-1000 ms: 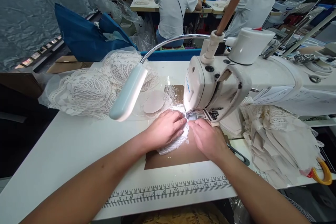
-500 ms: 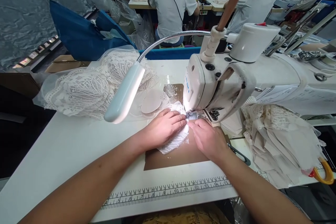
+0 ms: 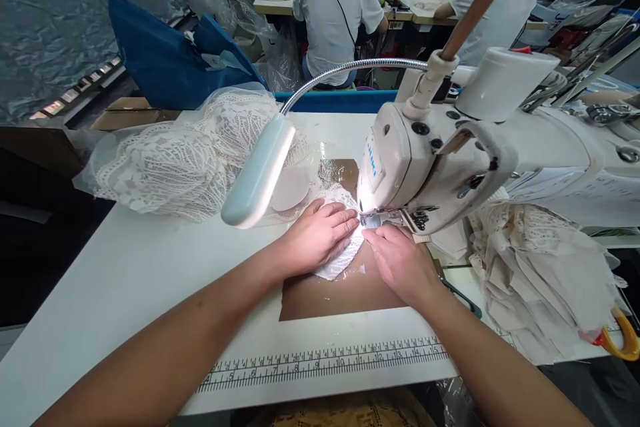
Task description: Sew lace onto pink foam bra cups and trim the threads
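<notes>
A white lace piece (image 3: 336, 265) lies under the needle area of the white sewing machine (image 3: 395, 153). My left hand (image 3: 320, 233) rests flat on the lace, its fingers stretched toward the presser foot. On the other side, my right hand (image 3: 400, 257) has its fingers bunched at the right edge of the lace, close to the foot. Whether its fingertips pinch the edge is hard to see. Beneath the lace is a brown sheet (image 3: 345, 297) taped to the table. A bendable lamp (image 3: 260, 173) hangs left of the machine head.
A bundle of white lace pieces (image 3: 165, 167) sits at the left rear. To the right lie stacked beige fabric pieces (image 3: 540, 273), orange-handled scissors (image 3: 623, 337) and a dark-handled tool (image 3: 463, 299). A printed ruler (image 3: 330, 363) runs along the front edge. People (image 3: 335, 7) sit behind at other machines.
The lace has moved forward under the foot, so less of it shows in front. Both hands stay close to the needle. The view has shifted slightly.
</notes>
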Motion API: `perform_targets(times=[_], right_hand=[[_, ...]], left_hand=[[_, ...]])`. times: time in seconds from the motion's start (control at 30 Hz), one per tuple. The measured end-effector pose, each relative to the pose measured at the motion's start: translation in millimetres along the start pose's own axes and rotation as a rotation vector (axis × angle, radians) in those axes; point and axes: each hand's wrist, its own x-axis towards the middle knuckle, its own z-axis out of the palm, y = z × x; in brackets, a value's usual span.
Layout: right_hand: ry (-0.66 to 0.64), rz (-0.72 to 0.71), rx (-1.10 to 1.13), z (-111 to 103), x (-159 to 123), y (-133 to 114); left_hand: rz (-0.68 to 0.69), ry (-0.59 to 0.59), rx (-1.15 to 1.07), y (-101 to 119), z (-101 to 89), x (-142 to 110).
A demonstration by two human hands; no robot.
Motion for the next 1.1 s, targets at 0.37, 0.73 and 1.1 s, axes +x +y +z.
perform_targets(times=[0.37, 0.73, 1.1], right_hand=[[-0.069, 0.025, 0.075, -3, -3, 3], [-0.016, 0.025, 0.053, -5, -4, 3], [-0.092, -0.102, -0.028, -9, 2, -3]], left_hand=[[-0.023, 0.052, 0.065, 0, 0.8, -6], [-0.089, 0.044, -0.072, 7, -2.1, -6], [-0.117, 0.001, -0.204, 3, -8.9, -5]])
